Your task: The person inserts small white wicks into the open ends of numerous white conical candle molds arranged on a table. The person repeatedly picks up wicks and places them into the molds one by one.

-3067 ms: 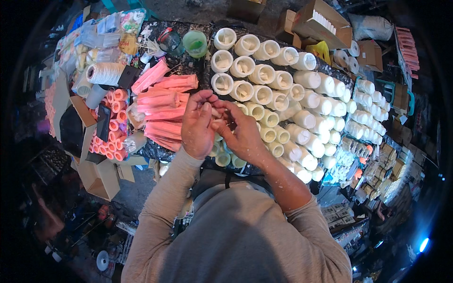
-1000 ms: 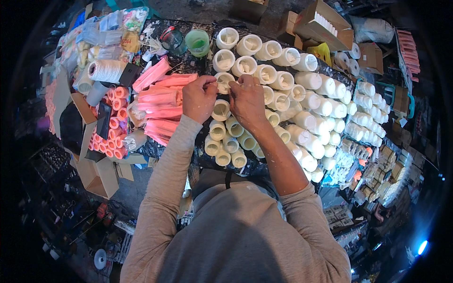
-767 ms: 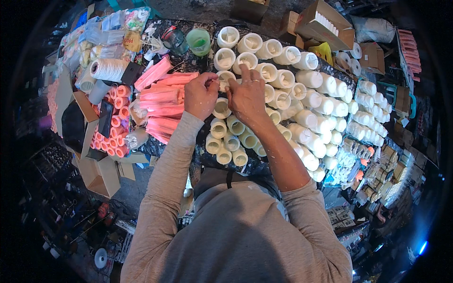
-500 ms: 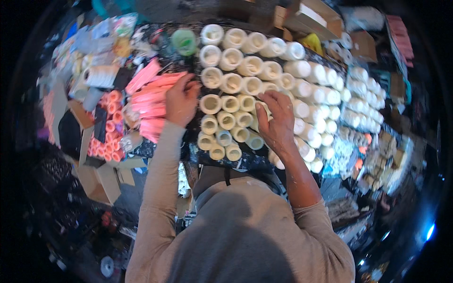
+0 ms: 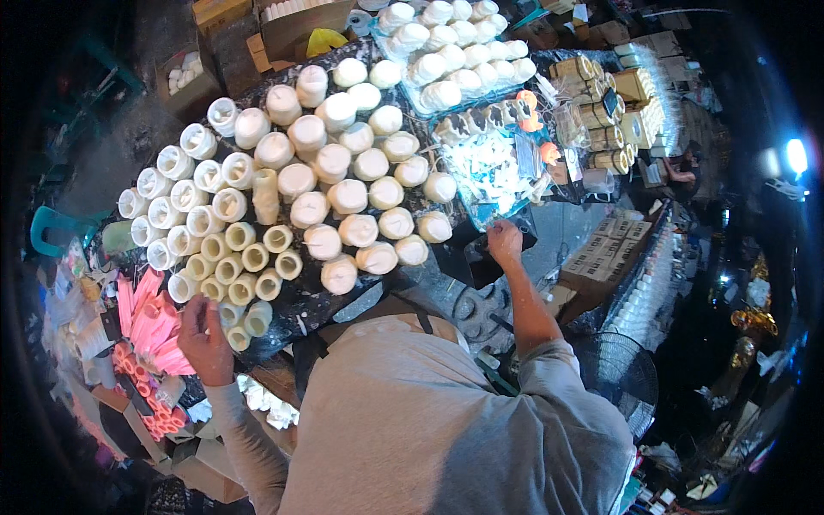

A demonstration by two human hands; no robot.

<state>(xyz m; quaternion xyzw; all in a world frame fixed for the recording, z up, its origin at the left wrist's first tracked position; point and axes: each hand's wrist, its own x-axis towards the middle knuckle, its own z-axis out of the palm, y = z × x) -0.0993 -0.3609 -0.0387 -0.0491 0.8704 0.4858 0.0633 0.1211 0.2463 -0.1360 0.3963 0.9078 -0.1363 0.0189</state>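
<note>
Hollow cream-coloured cylinders (image 5: 229,269), open at the top, stand in rows on the dark table (image 5: 300,319). My left hand (image 5: 206,345) is beside the near left ones, fingers raised and a little apart, with nothing visible in them. To their right stand rounded, capped white cylinders (image 5: 348,196); one yellowish, lumpy piece (image 5: 265,196) stands between the two groups. My right hand (image 5: 505,244) is stretched out to the right above a black box (image 5: 470,259). Its fingers are curled together, and what they hold, if anything, is hidden.
A tray of small white pieces (image 5: 489,163) lies beyond my right hand. Wrapped packs of white rolls (image 5: 463,56) fill the far side. Pink strips (image 5: 150,318) and pink tubes (image 5: 154,399) are at the left. A fan (image 5: 614,378) stands low on the right.
The view has swung to the right. My right hand has left the cylinders and reached far right to the black box. My left hand has come from the pink strips to beside the near cylinders.
</note>
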